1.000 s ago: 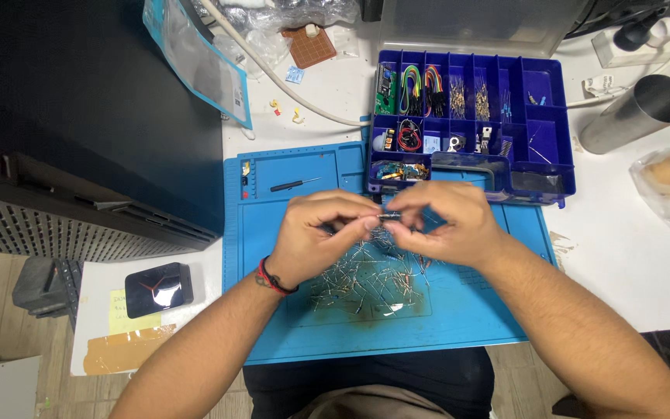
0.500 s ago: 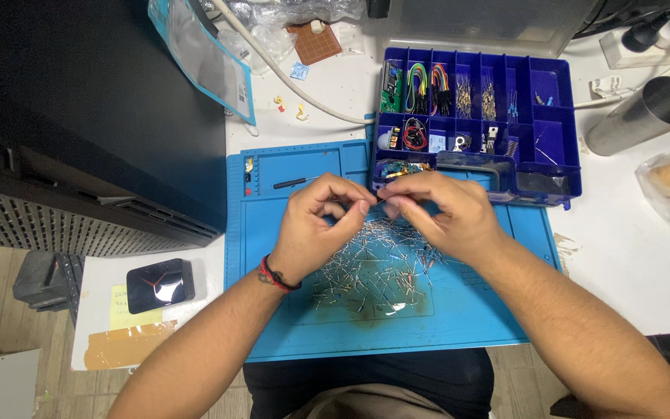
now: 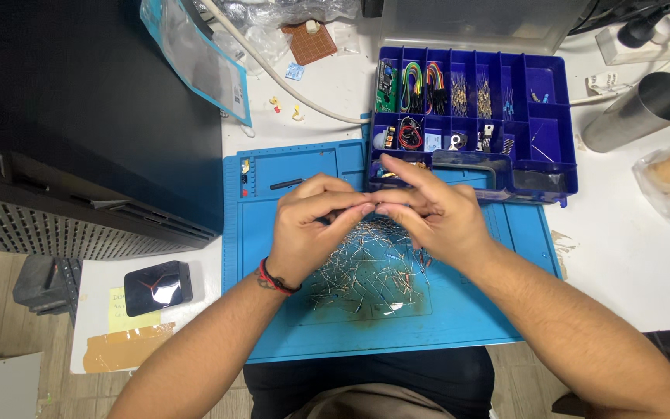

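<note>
Both hands pinch one thin wire lead above the blue mat.

Your left hand (image 3: 308, 229) and right hand (image 3: 432, 213) meet fingertip to fingertip over the middle of the blue work mat (image 3: 273, 326), fingers closed in a pinch on a thin wire lead (image 3: 343, 212) whose long axis runs left to right between them; how much of it each hand grips you cannot tell. Both hands are equally near it. Directly below, toward the near edge of the tabletop, lies the loose pile of wire leads (image 3: 366, 271). The blue compartment box (image 3: 548, 167) sits just beyond your right hand, toward the far right of the tabletop (image 3: 630, 264).
</note>
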